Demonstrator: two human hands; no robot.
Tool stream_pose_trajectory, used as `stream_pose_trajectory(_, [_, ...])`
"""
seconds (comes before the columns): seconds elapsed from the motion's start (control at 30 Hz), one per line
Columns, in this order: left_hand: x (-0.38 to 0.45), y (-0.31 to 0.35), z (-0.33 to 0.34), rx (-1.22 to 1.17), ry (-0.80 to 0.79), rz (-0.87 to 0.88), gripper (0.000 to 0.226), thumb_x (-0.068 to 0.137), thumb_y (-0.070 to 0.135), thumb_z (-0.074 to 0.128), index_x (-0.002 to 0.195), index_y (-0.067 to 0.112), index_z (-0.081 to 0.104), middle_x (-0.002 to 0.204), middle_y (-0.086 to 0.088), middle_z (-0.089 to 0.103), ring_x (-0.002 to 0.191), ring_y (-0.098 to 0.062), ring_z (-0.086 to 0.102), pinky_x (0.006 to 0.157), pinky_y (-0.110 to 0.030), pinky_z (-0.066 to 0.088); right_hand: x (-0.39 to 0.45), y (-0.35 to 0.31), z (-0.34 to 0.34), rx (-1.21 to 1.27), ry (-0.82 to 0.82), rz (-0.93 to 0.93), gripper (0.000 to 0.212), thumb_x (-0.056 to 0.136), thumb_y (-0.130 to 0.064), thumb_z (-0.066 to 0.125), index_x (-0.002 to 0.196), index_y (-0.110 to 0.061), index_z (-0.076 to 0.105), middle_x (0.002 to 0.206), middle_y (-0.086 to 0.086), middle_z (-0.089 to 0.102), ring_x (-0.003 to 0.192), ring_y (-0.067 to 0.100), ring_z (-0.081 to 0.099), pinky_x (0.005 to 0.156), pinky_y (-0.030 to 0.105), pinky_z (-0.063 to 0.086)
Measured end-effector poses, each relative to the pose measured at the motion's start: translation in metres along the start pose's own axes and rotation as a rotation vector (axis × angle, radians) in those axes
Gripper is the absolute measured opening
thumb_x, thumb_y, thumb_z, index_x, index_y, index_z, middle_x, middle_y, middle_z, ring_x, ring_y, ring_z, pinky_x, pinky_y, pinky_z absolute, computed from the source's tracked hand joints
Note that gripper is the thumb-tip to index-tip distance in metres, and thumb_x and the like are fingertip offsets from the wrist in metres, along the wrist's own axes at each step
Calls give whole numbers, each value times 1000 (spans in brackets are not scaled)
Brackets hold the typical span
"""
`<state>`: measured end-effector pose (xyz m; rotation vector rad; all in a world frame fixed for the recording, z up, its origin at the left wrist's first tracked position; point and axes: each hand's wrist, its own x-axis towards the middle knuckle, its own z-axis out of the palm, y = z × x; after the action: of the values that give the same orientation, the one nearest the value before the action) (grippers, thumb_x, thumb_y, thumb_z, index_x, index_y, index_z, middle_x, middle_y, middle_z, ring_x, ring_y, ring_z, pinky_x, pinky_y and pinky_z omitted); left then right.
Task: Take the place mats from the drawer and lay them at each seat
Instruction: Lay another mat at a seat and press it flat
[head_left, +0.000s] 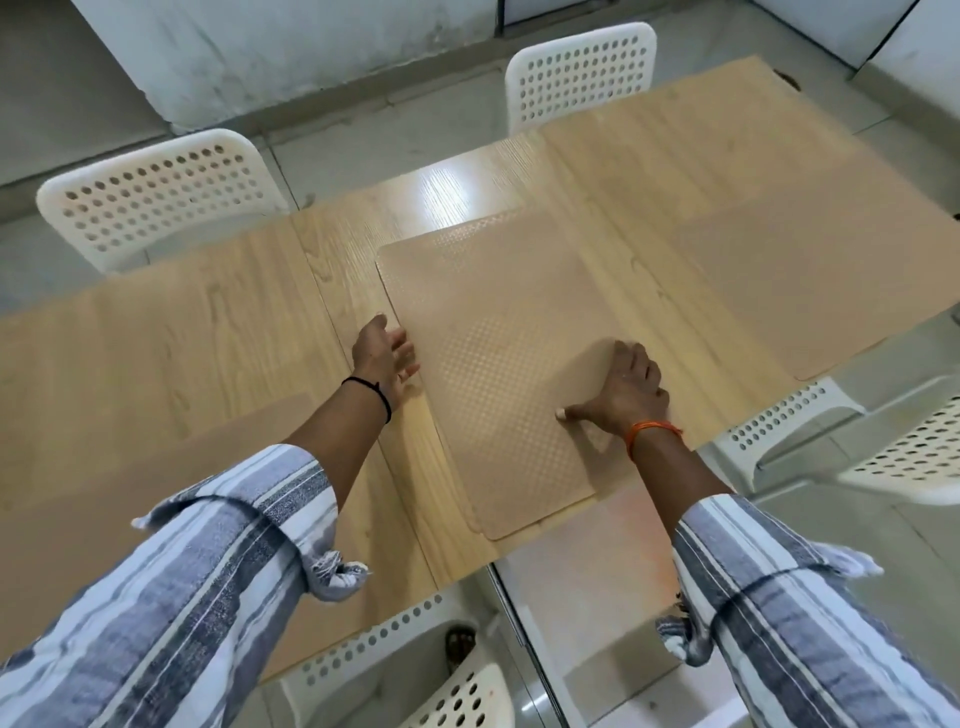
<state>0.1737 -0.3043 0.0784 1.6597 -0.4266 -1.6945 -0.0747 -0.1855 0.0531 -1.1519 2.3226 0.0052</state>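
A tan, textured place mat (488, 364) lies lengthwise in the middle of the light wooden table (234, 322), its near end reaching the table's edge. A second layer shows under its near corner. My left hand (387, 358) is at the mat's left edge, fingers apart and touching it. My right hand (626, 395) sits on the mat's right edge, thumb stretched flat on top, fingers curled over the side. Another mat (810, 296) lies flat at the right seat. A faint mat (145, 493) lies at the near left.
White perforated chairs stand around the table: two on the far side (150, 192) (582, 73), one at the right (779, 431) and one near me (415, 670). A grey tiled floor and a pale wall lie beyond.
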Motion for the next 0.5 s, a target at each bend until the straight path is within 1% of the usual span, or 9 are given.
stream_pose_trajectory(0.03, [4,1,0,-37,15,-15,30,102,35,38,117,11,49,104,-3,62,86,-17,58,81,-34,47,0,-1,-1,-7,3,2,134,61,-56,86,156,-16,0,164,8,-2,149,32,7,115,54,26])
stream_pose_trajectory(0.07, [8,1,0,-70,21,-22,34,101,33,39,122,9,49,109,-5,63,84,-17,60,74,-33,47,0,-1,-1,-9,7,5,135,59,-56,86,156,-16,1,164,8,0,149,32,8,114,54,28])
stream_pose_trajectory(0.1, [10,1,-1,-99,21,-29,37,101,31,39,127,7,49,113,-6,63,84,-17,61,68,-31,45,1,-2,-2,-7,12,9,136,58,-55,87,156,-16,1,163,7,1,148,31,10,113,54,30])
stream_pose_trajectory(0.13, [12,1,-2,-121,19,-35,38,100,30,39,128,6,49,113,-6,63,83,-17,61,65,-29,44,1,-3,-3,-7,15,13,137,57,-56,87,156,-16,1,162,7,2,147,31,11,112,53,31])
stream_pose_trajectory(0.2, [16,2,-4,-156,14,-46,34,99,28,39,121,7,54,101,-4,63,77,-15,59,63,-27,42,2,-3,-4,-18,24,21,139,54,-58,88,156,-16,2,161,7,4,147,31,13,111,53,33])
stream_pose_trajectory(0.27, [18,3,-4,-164,4,-51,27,97,25,41,107,9,59,87,0,60,70,-13,55,61,-26,40,2,-2,-4,-23,37,25,141,52,-60,88,156,-17,3,160,7,6,146,30,15,110,53,34])
stream_pose_trajectory(0.37, [23,7,-3,-57,18,-14,12,92,20,52,87,14,61,74,4,57,58,-10,47,53,-25,36,2,0,-2,-8,52,19,142,50,-62,88,156,-16,5,160,6,7,145,30,14,110,53,32])
stream_pose_trajectory(0.43, [25,8,-1,50,51,33,6,88,17,60,82,16,61,68,3,54,50,-9,42,46,-23,33,2,1,-1,1,59,15,142,51,-62,87,156,-16,5,160,6,7,145,30,13,111,53,30])
stream_pose_trajectory(0.5, [25,8,1,117,64,83,4,86,16,65,83,17,63,67,1,54,49,-10,42,43,-19,33,1,2,-1,11,63,16,142,51,-62,88,156,-15,5,161,6,7,146,30,13,112,53,30])
